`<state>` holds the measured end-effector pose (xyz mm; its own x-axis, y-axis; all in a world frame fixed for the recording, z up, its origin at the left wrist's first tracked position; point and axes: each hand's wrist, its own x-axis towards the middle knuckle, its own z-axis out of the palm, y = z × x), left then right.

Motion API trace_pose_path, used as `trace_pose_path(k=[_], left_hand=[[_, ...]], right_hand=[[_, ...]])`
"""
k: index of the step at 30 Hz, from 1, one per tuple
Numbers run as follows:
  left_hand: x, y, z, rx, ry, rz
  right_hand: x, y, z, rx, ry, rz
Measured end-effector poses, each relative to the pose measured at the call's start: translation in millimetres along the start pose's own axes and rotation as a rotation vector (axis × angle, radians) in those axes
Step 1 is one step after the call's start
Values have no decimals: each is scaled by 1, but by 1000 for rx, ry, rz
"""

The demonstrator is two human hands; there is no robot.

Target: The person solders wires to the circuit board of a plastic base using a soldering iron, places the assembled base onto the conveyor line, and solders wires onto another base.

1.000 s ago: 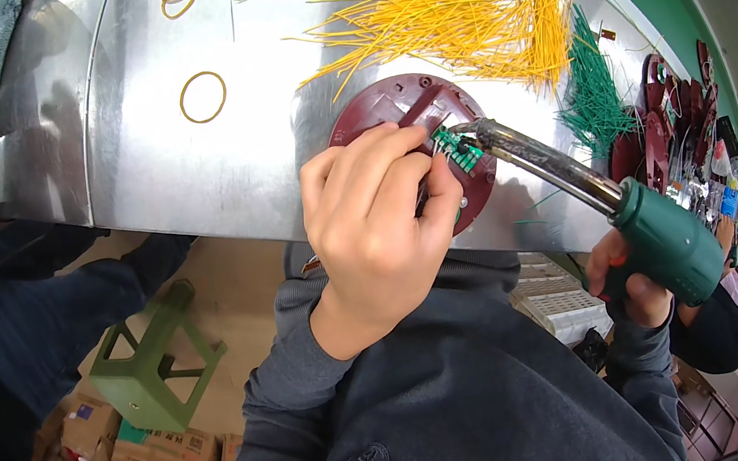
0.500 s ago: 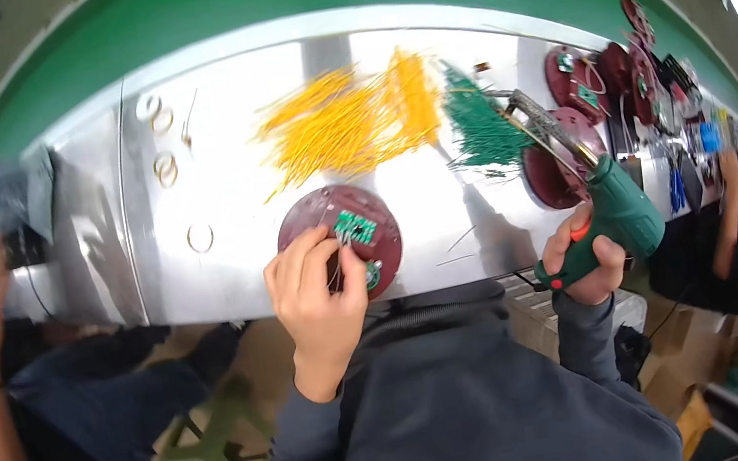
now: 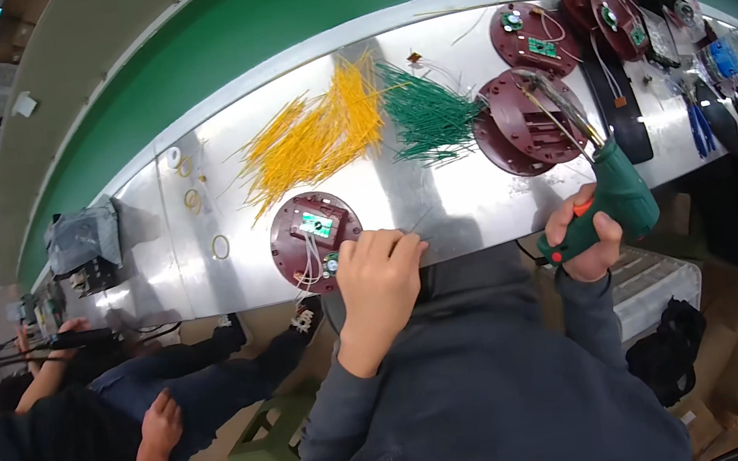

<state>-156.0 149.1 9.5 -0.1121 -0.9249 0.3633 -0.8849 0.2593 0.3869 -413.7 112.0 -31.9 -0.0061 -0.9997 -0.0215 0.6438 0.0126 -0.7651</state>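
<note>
My right hand (image 3: 582, 235) grips a green soldering gun (image 3: 624, 192) with an orange trigger. Its long metal tip points up and away, in front of a stack of maroon discs (image 3: 531, 123). My left hand (image 3: 381, 277) is at the bench's near edge, fingers curled together; whatever they may pinch is hidden. Just left of it lies a round maroon disc (image 3: 291, 223) bearing a small green circuit board (image 3: 318, 226), a round part and pale wires. Beyond are a heap of yellow wires (image 3: 315, 133) and a pile of green wires (image 3: 433, 114).
Several rings (image 3: 219, 246) lie on the metal bench's left. Farther left stands a grey plastic-wrapped bundle (image 3: 83, 239). More maroon discs (image 3: 537, 40) with boards and pliers with blue handles (image 3: 700, 128) are at the right. Other people sit on both sides.
My left hand has drawn away from the circuit board, moving right to the disc's side. The view has shifted. My right hand still holds the soldering gun. The neighbour's hands left the grey bundle.
</note>
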Motion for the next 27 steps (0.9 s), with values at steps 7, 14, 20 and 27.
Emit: trace_pose_path(k=[7, 14, 20, 27], left_hand=[[-10, 3, 14, 87, -6, -43], [-6, -8, 13, -28, 86, -9], [-12, -34, -12, -80, 389, -146], [-30, -56, -6, -27, 401, -323]], right_hand=[[-1, 1, -8, 63, -77, -23], [-5, -1, -8, 27, -52, 7], [-7, -10, 11, -244, -236, 165], [-5, -15, 61, -720, -362, 497]])
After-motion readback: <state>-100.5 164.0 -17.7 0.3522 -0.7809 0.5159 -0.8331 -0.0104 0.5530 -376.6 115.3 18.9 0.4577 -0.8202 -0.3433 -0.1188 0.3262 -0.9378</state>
